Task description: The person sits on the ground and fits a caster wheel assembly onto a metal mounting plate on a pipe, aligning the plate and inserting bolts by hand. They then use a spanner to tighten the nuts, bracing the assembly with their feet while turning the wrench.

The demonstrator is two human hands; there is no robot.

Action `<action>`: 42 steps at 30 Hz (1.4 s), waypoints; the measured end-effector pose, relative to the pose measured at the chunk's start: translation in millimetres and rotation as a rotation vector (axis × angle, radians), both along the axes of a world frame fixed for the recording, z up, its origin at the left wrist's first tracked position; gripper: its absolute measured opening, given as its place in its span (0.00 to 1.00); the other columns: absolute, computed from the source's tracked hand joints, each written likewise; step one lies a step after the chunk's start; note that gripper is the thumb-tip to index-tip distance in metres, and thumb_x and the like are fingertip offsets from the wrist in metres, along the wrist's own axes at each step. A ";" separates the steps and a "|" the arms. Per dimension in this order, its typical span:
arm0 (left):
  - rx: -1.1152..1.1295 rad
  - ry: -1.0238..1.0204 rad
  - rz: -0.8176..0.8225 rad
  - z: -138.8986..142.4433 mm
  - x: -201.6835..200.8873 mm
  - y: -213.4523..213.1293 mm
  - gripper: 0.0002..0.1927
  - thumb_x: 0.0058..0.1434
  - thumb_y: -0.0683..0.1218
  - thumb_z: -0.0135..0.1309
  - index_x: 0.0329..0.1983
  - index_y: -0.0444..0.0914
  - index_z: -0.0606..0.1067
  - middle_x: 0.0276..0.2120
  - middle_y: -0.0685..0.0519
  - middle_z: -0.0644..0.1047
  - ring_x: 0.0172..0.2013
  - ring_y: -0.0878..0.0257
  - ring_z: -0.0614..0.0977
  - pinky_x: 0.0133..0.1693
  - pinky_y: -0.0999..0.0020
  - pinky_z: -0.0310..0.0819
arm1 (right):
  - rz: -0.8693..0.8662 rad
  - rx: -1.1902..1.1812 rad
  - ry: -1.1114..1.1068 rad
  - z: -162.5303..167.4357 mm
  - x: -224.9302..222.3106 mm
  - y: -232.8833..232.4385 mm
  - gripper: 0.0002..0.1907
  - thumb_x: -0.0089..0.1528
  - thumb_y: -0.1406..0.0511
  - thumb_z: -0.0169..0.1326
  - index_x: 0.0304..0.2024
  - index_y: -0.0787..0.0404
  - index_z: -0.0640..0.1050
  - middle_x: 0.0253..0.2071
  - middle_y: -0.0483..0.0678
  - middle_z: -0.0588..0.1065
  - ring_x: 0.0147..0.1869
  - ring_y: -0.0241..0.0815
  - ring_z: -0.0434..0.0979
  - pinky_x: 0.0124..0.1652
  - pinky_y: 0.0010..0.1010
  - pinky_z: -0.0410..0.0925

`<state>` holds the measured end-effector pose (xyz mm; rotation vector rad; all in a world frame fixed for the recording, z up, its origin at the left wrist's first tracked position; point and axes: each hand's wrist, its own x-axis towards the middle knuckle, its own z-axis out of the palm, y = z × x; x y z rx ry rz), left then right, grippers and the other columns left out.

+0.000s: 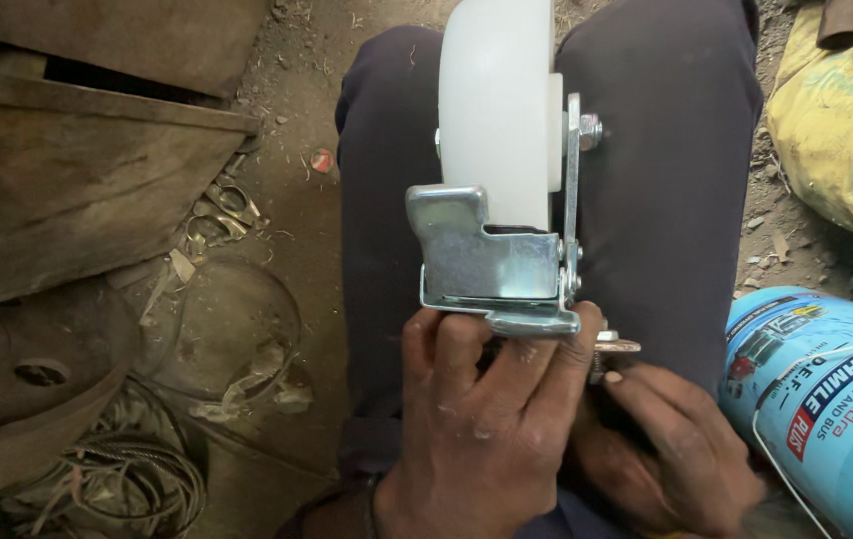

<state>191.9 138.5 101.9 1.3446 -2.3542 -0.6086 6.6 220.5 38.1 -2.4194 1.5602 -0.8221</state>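
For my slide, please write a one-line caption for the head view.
Left hand grips a white caster wheel by its metal bracket; right hand pinches a washer.

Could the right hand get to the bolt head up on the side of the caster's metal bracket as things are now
Probably yes. The right hand sits just below the caster, fingertips at a washer under the bracket. The bolt head sticks out on that same side, with nothing covering it. The left hand grips the base.

caster wheel [496,110] top cut off, stem hidden behind left hand [476,429]
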 end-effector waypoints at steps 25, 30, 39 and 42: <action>-0.004 -0.017 -0.001 1.9 0.2 -1.1 0.19 0.70 0.47 0.51 0.62 0.40 0.78 0.56 0.58 0.77 0.56 0.57 0.69 0.60 0.52 0.61 | -0.760 1.289 -1.504 -4.9 5.2 11.9 0.11 0.62 0.73 0.58 0.47 0.73 0.80 0.15 0.48 0.69 0.10 0.30 0.59 0.10 0.23 0.51; 0.019 -0.002 0.002 1.7 -0.2 -1.5 0.19 0.68 0.46 0.52 0.61 0.40 0.78 0.56 0.58 0.77 0.56 0.57 0.69 0.59 0.53 0.61 | -0.734 1.217 -1.564 -3.0 16.8 14.9 0.08 0.66 0.74 0.58 0.45 0.76 0.76 0.22 0.55 0.74 0.13 0.36 0.65 0.13 0.28 0.58; -0.015 -0.033 -0.004 2.4 0.8 -1.5 0.18 0.70 0.48 0.52 0.60 0.40 0.79 0.55 0.58 0.78 0.56 0.57 0.69 0.59 0.52 0.61 | -0.591 1.132 -1.687 13.1 7.6 11.4 0.14 0.70 0.69 0.49 0.53 0.76 0.75 0.31 0.57 0.78 0.18 0.41 0.72 0.19 0.34 0.68; -0.021 -0.029 0.001 1.8 0.6 -0.3 0.17 0.71 0.48 0.52 0.60 0.40 0.79 0.56 0.58 0.78 0.56 0.57 0.69 0.59 0.53 0.61 | -0.583 1.174 -1.787 12.4 -0.2 11.2 0.13 0.71 0.69 0.48 0.51 0.77 0.73 0.35 0.61 0.78 0.18 0.43 0.71 0.18 0.36 0.67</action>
